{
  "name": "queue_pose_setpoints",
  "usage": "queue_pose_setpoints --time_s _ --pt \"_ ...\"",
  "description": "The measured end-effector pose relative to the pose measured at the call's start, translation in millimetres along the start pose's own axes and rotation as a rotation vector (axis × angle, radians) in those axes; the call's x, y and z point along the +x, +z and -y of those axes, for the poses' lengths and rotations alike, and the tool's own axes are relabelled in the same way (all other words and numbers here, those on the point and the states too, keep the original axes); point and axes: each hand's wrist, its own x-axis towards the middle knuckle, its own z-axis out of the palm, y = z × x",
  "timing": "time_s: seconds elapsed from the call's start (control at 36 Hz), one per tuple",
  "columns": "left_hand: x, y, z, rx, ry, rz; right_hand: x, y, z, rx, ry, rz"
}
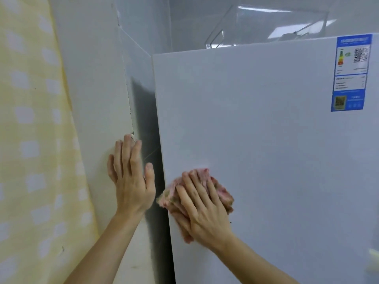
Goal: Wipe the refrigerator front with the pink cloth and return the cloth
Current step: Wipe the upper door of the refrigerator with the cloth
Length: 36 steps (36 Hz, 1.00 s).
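Note:
The white refrigerator front (256,130) fills the right half of the view. My right hand (202,210) presses the bunched pink cloth (222,192) flat against the lower left part of the door, near its left edge. The cloth is pink with greenish patches and sticks out above and beside my fingers. My left hand (131,181) rests flat, fingers apart, on the cream wall panel (96,119) just left of the refrigerator, holding nothing.
A dark narrow gap (149,140) runs between the wall panel and the refrigerator side. A blue energy label (350,72) is stuck at the door's upper right. A yellow checked curtain (30,140) hangs at far left. A clear plastic box (256,25) sits on top.

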Motion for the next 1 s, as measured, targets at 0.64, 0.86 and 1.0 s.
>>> queue_pose_setpoints --time_s 0.64,0.86,1.0 --pt "-20 25 -99 -0.078 0.082 0.063 52 -59 -131 -0.049 0.432 -0.177" --pt "-43 38 -123 -0.016 0.163 0.121 -117 -47 -120 -0.084 0.052 0.110" --pt "-46 37 -128 0.032 0.160 0.158 -105 -58 -141 -0.042 0.069 0.110"
